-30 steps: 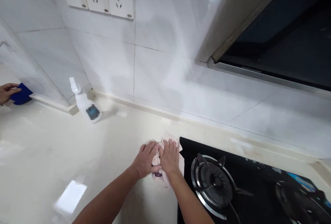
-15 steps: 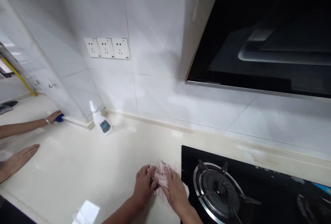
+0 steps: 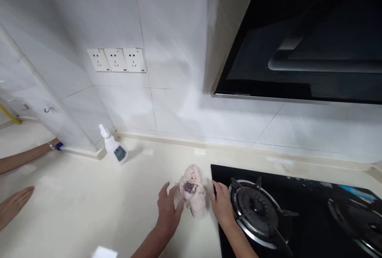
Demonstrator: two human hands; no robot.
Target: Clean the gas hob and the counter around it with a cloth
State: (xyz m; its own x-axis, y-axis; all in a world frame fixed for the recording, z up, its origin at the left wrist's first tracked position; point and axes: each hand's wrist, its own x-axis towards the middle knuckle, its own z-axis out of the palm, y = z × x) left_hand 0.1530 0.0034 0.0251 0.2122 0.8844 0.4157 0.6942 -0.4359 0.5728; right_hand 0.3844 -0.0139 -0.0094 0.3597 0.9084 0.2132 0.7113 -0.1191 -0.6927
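Observation:
A crumpled pale pink cloth with a dark purplish patch lies on the cream countertop, left of the black gas stove. My left hand is at the cloth's left side, its fingers spread and curved; whether the fingertips touch it I cannot tell. On the other side, apart from the cloth, my right hand is over the left edge of the stove, fingers extended and holding nothing. The near burner with its metal pan supports is just right of that hand.
A white spray bottle stands in the back left corner. Another person's hand rests flat at far left; their other arm reaches to something blue. The black range hood overhangs the stove. A white object lies near the front.
Both hands have let go of the cloth and moved apart, the right one toward the stove. The cloth now lies loose, its dark patch showing. The view has shifted slightly.

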